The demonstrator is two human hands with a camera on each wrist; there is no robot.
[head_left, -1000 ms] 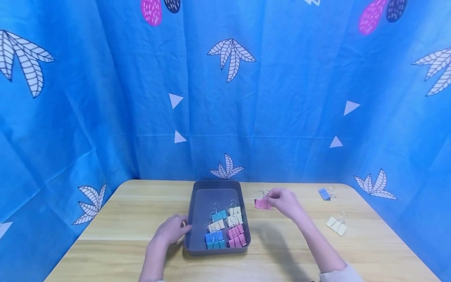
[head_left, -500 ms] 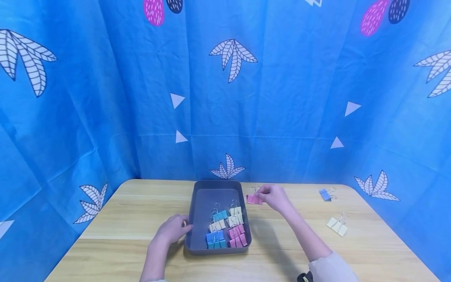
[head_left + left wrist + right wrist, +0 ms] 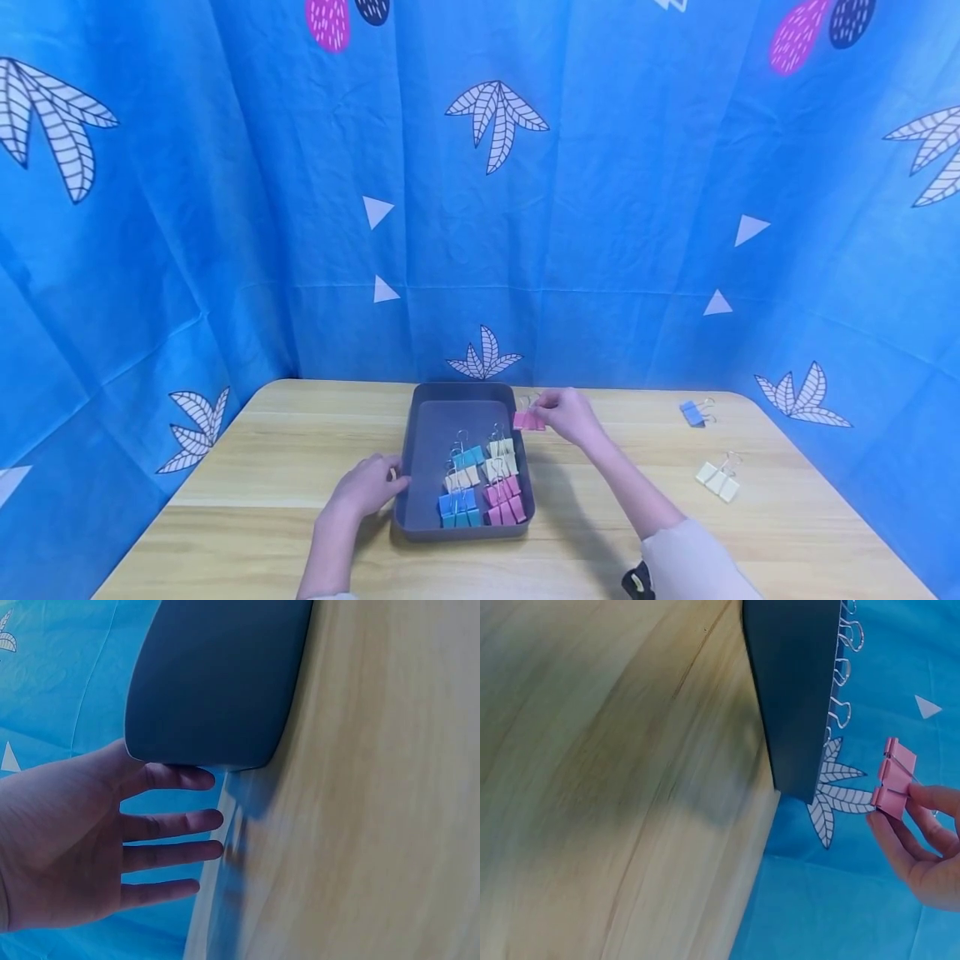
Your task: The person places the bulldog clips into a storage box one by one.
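Note:
My right hand (image 3: pixel 567 415) pinches a pink binder clip (image 3: pixel 529 421) between thumb and fingertips, at the far right rim of a dark grey tray (image 3: pixel 442 433). In the right wrist view the binder clip (image 3: pixel 895 778) is held up beyond the tray wall (image 3: pixel 795 690). At the tray's left side rests my left hand (image 3: pixel 367 486); in the left wrist view its fingers (image 3: pixel 172 823) are straight and spread, the index finger touching the tray (image 3: pixel 217 682). Its thumb is hidden there. Inside the tray, two columns hold teal clips (image 3: pixel 468 457), a blue clip (image 3: pixel 456 503), cream clips (image 3: pixel 501 467) and pink clips (image 3: pixel 506 510).
A blue binder clip (image 3: pixel 693 413) lies at the back right of the wooden table (image 3: pixel 300 442). Nearer, also on the right, is a cream binder clip (image 3: pixel 717 481). A blue patterned curtain (image 3: pixel 480 250) hangs behind the table.
My right hand has carried the pink binder clip left and slightly farther back, from over the table to the tray's right rim. The left hand has stayed on the tray's side.

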